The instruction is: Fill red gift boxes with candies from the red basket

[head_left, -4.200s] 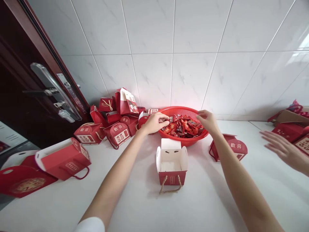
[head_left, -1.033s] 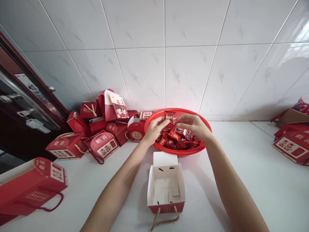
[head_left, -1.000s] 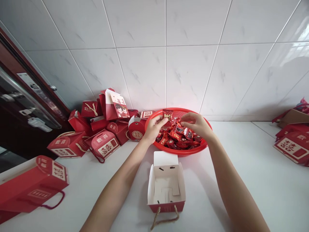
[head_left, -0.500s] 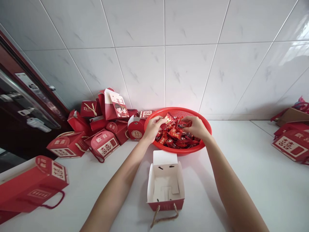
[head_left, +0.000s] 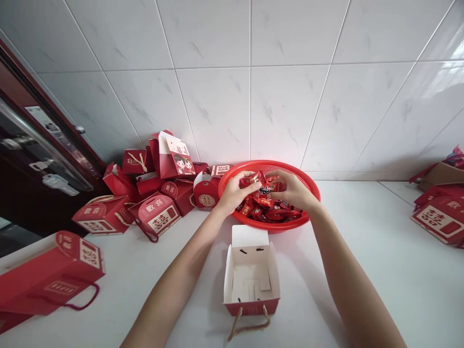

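A red plastic basket (head_left: 314,195) with mesh sides holds a heap of red-wrapped candies (head_left: 277,214). Over its left half, my left hand (head_left: 235,194) is closed, thumb and fingers pinching a shiny red wrapped candy (head_left: 255,179). My right hand (head_left: 294,191) reaches in from the other side, its fingertips closed on a red candy with dark lettering (head_left: 267,189). Both candies sit close together above the heap. In front of the basket stands an open gift box (head_left: 252,308), white inside and red outside, its lid flap raised toward the basket. A twine handle (head_left: 250,329) hangs at its near side.
Several red gift boxes (head_left: 155,212) are piled left of the basket against the tiled wall (head_left: 213,116). A larger red box (head_left: 50,280) lies at the near left. More red boxes (head_left: 440,220) stand at the far right. A dark door with keys (head_left: 60,183) borders the left side.
My hands have drawn slightly closer together over the basket, bringing the two candies nearly side by side. The view has shifted a little; the open box has stayed put.
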Demonstrator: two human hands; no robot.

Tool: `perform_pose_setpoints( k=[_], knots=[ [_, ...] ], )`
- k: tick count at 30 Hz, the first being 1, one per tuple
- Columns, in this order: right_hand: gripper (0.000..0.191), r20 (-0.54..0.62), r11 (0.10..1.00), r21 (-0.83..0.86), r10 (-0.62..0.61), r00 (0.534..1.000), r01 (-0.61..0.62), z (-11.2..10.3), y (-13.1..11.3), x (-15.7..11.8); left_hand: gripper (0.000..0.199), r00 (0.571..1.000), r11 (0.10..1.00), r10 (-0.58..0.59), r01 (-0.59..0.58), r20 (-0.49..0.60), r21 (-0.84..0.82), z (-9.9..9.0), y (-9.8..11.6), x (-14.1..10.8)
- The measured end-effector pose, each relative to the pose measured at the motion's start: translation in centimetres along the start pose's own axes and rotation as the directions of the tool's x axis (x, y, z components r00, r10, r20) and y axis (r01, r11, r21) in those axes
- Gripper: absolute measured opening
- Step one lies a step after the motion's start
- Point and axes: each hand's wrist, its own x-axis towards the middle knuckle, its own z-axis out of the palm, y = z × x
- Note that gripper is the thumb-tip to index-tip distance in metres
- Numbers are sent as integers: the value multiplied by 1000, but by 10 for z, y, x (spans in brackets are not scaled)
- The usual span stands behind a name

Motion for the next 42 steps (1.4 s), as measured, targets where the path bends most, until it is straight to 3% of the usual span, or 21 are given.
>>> perform_pose_setpoints(
  k=[6,11,15,18,20,22,24,29,33,39,42],
  knots=[
    [53,22,977,214,23,999,-28,1,-2,-1,52,999,992,-1,-5,-48,-126,1,3,-1],
    [52,18,930,366,-32,999,23,4,0,0,53,993,930,-115,114,20,-350,3,12,-3],
    [49,-20,914,405,-12,1000,19,1,4,1,52,992,913,-113,78,-64,-399,3,13,-2],
    [44,-123,961,276,25,992,10,-14,11,0,51,986,920,-103,46,-128,-389,2,10,0],
    [38,-170,997,-5,71,983,-73,-27,18,-1,51,986,927,-112,60,-121,-369,2,9,1],
    [31,-144,918,-344,158,977,-199,-39,26,-2,51,989,935,-115,75,-95,-347,2,7,0],
    [31,-77,830,-500,243,967,-248,-44,31,-2,50,990,943,-113,78,-89,-325,2,6,0],
    [48,63,788,-579,297,953,-208,-33,32,0,47,989,949,-108,72,-102,-306,3,6,0],
    [27,118,786,-596,288,951,-164,-25,31,1,49,991,948,-101,69,-86,-312,3,6,0],
    [16,88,851,-510,199,976,-128,-30,30,1,48,992,966,-77,49,-103,-255,2,4,0],
    [23,29,936,-338,114,993,-98,-35,23,-1,48,991,970,-86,61,-98,-235,1,3,0]
  ],
)
